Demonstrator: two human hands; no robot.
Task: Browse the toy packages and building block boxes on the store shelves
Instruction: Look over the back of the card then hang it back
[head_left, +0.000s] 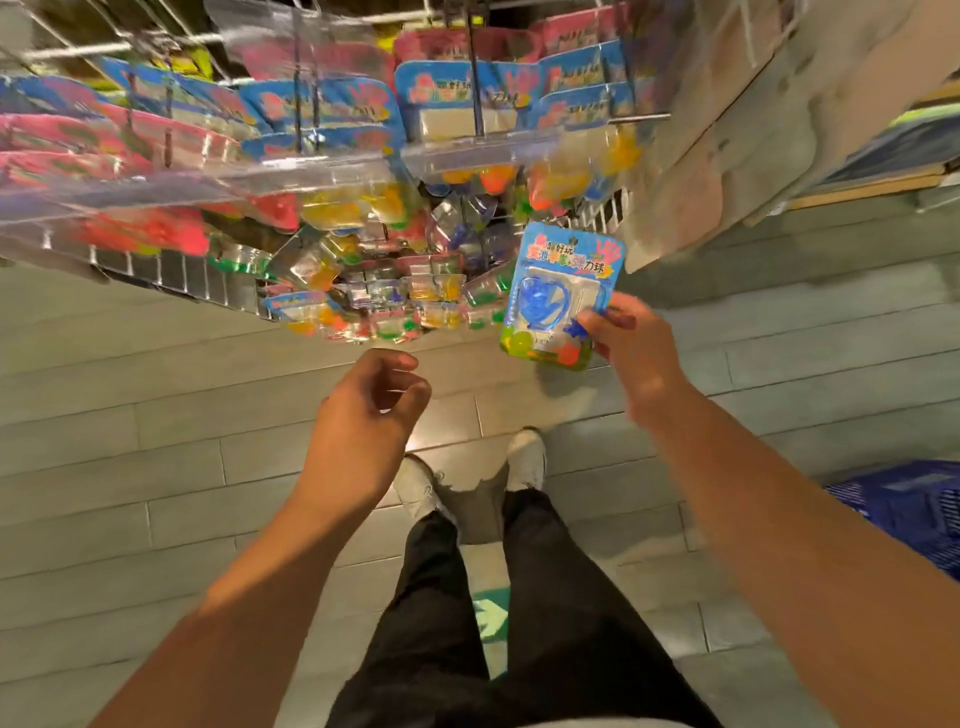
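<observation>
The right hand (631, 345) pinches a blue toy package (563, 296) by its right edge, thumb across the front, holding it upright just off the hanging packages (322, 119) on the wire rack (171, 270). The left hand (366, 415) hovers with loosely curled fingers holding nothing. A blue basket (914, 512) sits on the floor at right

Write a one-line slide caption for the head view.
Right hand holds a blue toy package before the hanging packages; left hand empty.
</observation>
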